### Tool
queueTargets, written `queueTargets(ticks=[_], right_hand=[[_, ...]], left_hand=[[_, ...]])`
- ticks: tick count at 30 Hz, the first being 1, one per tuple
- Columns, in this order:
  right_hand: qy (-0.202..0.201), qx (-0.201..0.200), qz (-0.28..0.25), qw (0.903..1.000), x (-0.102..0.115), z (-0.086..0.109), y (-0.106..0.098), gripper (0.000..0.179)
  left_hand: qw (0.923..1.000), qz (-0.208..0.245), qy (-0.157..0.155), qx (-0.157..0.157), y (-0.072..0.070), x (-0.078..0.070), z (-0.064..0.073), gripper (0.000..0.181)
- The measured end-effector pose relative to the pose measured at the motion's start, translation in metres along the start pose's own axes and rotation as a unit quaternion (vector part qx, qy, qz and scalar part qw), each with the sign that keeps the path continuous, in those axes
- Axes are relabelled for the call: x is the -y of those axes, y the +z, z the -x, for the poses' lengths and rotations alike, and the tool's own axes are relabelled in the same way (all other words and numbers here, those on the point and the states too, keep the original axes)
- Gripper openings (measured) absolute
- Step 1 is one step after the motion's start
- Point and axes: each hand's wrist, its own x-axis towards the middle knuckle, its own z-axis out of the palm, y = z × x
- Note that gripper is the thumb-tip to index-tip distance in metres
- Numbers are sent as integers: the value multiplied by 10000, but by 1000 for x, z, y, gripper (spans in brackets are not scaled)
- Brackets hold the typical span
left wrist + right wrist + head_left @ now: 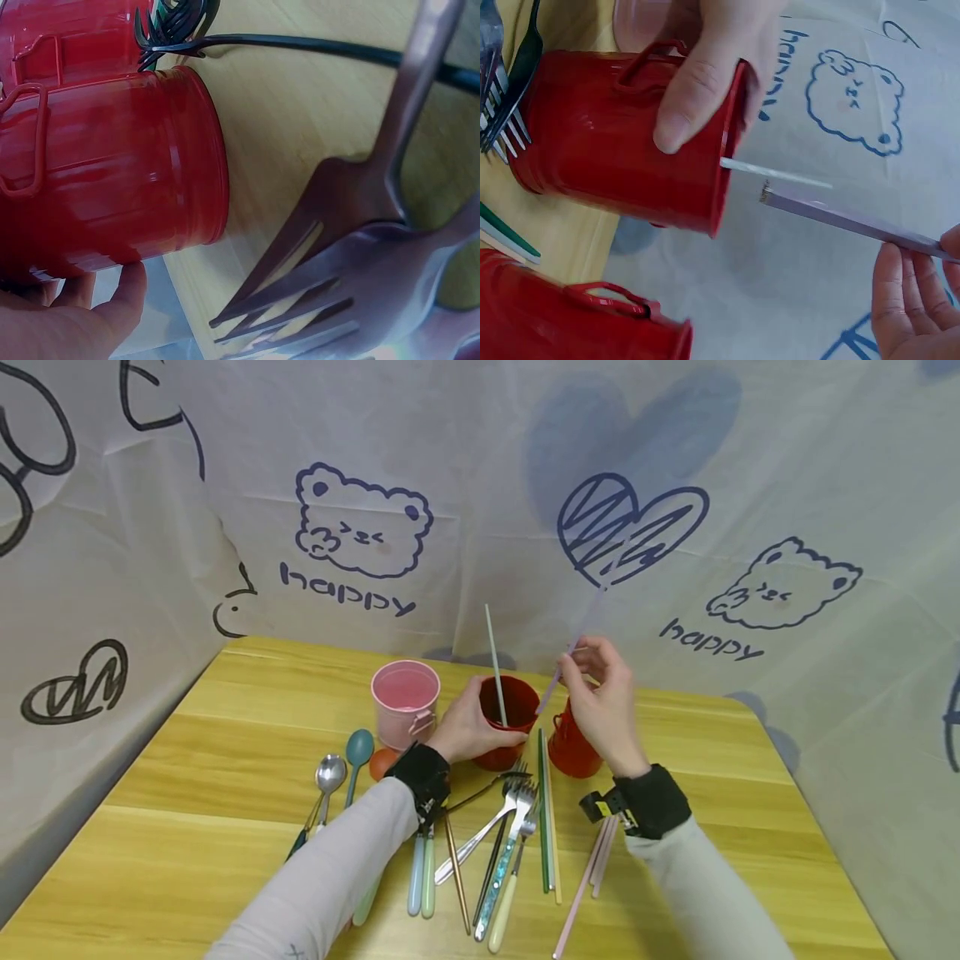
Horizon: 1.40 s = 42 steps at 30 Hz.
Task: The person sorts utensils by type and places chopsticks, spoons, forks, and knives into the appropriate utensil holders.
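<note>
Left hand (474,727) is gripping a red cup (615,142), with a white stick (493,660) poking out just past the thumb. Right hand (606,702) is pinching a purple stick (840,219), tip near that cup's rim; another red cup (573,750) sits just below those fingers.

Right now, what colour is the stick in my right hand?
Light purple; the stick shows best in the right wrist view.

Chopstick (494,668) in bucket (622,142), forks (506,860) before it, spoons (331,772) left
</note>
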Motion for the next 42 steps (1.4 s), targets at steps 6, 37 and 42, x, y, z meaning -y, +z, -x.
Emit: queueTargets(ticks=[6, 37, 42], right_hand=[[-200, 122, 304, 9993, -8, -4, 18, 18], [543, 935, 1005, 9890, -35, 56, 2, 11], [661, 1592, 1215, 9775, -47, 71, -17, 7]], left_hand=[[10000, 34, 56, -2, 1, 1, -1, 89], [9999, -44, 34, 91, -3, -2, 0, 87], [9998, -7, 90, 151, 0, -1, -1, 88]])
